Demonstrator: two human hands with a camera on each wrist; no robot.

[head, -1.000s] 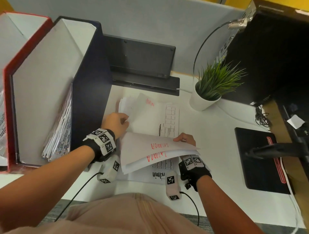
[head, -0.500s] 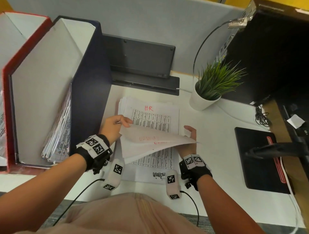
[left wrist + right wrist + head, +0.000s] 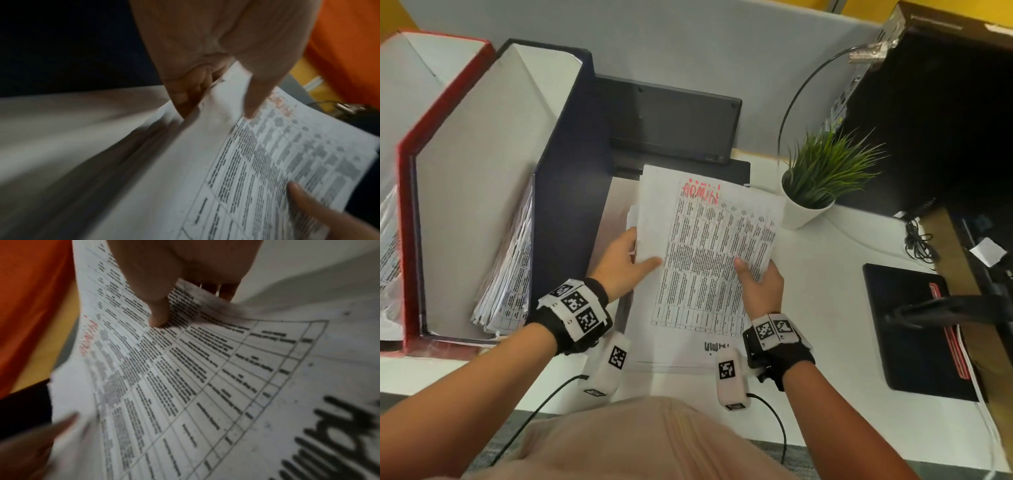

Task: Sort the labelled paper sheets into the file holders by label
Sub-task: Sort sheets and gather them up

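A bundle of printed table sheets [image 3: 709, 246] with a red "ADMIN" label at its top is lifted above the desk between both hands. My left hand [image 3: 625, 260] pinches its left edge, thumb on top and fingers underneath, as the left wrist view shows at the sheets [image 3: 257, 170]. My right hand [image 3: 758, 279] pinches the right edge, thumb on the print [image 3: 158, 319]. Below lies a sheet with black "admin" writing [image 3: 714, 346]. The dark blue file holder [image 3: 558, 164] with several sheets inside stands at the left, the red file holder [image 3: 404, 164] beyond it.
A potted green plant [image 3: 822, 181] stands just right of the lifted sheets. A black device [image 3: 671, 123] sits behind them against the grey partition. A black pad [image 3: 914, 329] lies at the right, near cables and a dark cabinet.
The sheets I was leafing through have been turned face up and raised as one bundle. Both hands shifted to its side edges; it now covers the "HR" sheet seen earlier.
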